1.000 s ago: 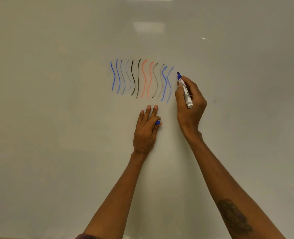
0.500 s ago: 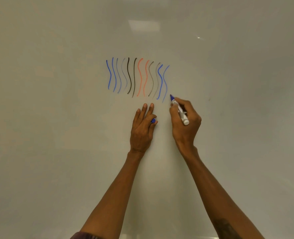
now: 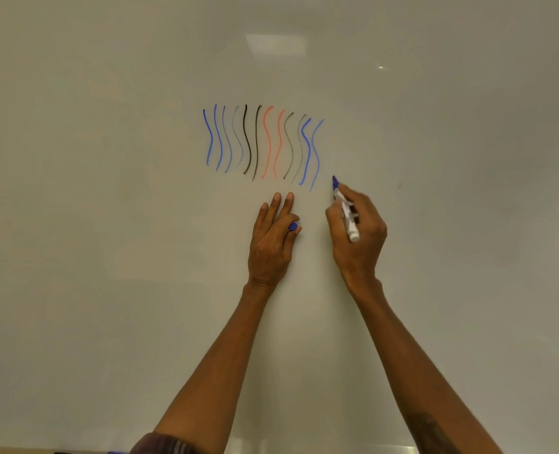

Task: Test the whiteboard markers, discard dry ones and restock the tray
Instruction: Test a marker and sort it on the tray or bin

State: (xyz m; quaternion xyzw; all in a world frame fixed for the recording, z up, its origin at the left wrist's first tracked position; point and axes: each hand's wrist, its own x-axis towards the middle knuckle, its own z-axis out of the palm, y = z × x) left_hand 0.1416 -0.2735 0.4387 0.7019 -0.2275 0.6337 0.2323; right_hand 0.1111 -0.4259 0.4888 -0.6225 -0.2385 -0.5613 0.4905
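The right hand (image 3: 358,234) has dropped from beside the top of the wavy test strokes (image 3: 263,144) to their lower right, fingers wrapped around the uncapped blue-tipped white whiteboard marker (image 3: 345,209), tip up. At centre frame, the left hand (image 3: 271,240) lies against the glossy whiteboard (image 3: 107,224), pinching the small blue cap (image 3: 292,226).

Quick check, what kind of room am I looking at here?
Likely a classroom or meeting room: a large wall whiteboard fills the view, with marker test squiggles; the right hand holds an uncapped blue marker.
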